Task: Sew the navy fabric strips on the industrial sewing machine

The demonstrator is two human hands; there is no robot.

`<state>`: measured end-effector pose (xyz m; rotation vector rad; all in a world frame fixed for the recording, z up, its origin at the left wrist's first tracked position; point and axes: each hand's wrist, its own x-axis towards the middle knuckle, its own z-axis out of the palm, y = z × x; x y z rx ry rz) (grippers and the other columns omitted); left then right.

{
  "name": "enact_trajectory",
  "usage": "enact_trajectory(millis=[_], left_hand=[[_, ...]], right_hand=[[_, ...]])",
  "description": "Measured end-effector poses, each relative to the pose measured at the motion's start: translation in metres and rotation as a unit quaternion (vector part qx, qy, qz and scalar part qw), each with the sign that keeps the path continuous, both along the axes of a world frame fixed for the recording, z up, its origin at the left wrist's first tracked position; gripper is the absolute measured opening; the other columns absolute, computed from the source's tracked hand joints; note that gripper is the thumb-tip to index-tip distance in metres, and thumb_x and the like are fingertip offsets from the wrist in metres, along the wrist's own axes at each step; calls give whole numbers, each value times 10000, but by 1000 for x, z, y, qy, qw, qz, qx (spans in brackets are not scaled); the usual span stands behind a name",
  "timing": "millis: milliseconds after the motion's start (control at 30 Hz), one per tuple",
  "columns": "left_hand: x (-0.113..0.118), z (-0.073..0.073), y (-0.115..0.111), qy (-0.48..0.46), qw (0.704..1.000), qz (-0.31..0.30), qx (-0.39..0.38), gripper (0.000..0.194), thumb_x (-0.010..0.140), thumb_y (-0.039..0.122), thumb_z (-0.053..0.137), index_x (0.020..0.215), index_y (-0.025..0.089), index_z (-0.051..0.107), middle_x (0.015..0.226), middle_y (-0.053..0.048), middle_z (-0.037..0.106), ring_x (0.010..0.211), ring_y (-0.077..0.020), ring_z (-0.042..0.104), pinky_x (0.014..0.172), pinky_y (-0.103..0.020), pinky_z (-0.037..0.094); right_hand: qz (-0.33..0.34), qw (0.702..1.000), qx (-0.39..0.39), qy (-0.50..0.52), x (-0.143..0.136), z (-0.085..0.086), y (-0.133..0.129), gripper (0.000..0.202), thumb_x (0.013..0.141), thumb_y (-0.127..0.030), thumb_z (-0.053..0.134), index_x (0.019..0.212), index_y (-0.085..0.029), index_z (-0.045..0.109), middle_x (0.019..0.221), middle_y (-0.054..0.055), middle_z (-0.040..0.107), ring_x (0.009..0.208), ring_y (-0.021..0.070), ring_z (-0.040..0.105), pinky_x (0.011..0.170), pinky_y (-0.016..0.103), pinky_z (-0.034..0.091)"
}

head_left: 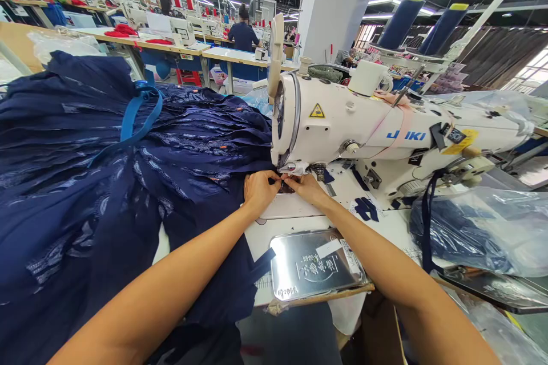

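Note:
Under the head of a white sewing machine (329,114), my two hands meet at the needle area. My left hand (260,189) is closed, thumb and finger pinched together beside the presser foot. Right against it lies the edge of a large navy garment pile (205,182). From the other side my right hand (310,188) also pinches, its fingertips almost touching the left ones. What the fingertips hold is too small and partly covered to make out. A bright blue strap (132,117) is looped round the gathered navy fabric.
A shiny metal tin lid (317,265) lies in front of the machine. Navy scraps (366,209) lie on the bed's right. A plastic-wrapped navy bundle (462,234) sits at right, two navy thread cones (401,21) above. People sit at machines farther back.

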<state>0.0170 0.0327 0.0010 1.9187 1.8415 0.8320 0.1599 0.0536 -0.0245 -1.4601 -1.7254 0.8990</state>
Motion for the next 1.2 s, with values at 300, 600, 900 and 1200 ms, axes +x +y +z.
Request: enact_trajectory(millis=[300,600,900,1200], left_hand=[[-2,1,-2,-12,1000,-8,-2,185,716,245,541,805,231,703,658,-1,660,676,-163,598,686,-256,408],[-1,-1,-1,-19,1000,-4,2,182,711,258,542,786,221,703,623,-6,639,639,-166,581,679,-269,404],[-1,1,-2,-9,1000,-5,-1,177,715,258,542,785,218,700,574,6,605,618,-154,565,681,-255,402],[-1,-1,-1,-6,1000,-2,2,174,717,264,546,783,223,702,579,7,605,617,-154,565,678,-256,399]], right_hand=[[2,1000,-6,-7,-1,4,-1,166,749,-255,556,852,-195,673,799,20,658,777,171,598,781,328,462],[-1,1000,-17,-20,-1,6,-2,190,760,-255,547,882,-184,674,759,17,659,763,169,599,772,323,462],[2,1000,-4,-8,0,4,-1,180,764,-241,556,888,-173,668,812,32,662,777,166,601,776,316,464],[-12,1000,-22,-5,-5,10,-4,174,771,-206,549,894,-153,660,876,60,665,849,181,605,811,325,459]])
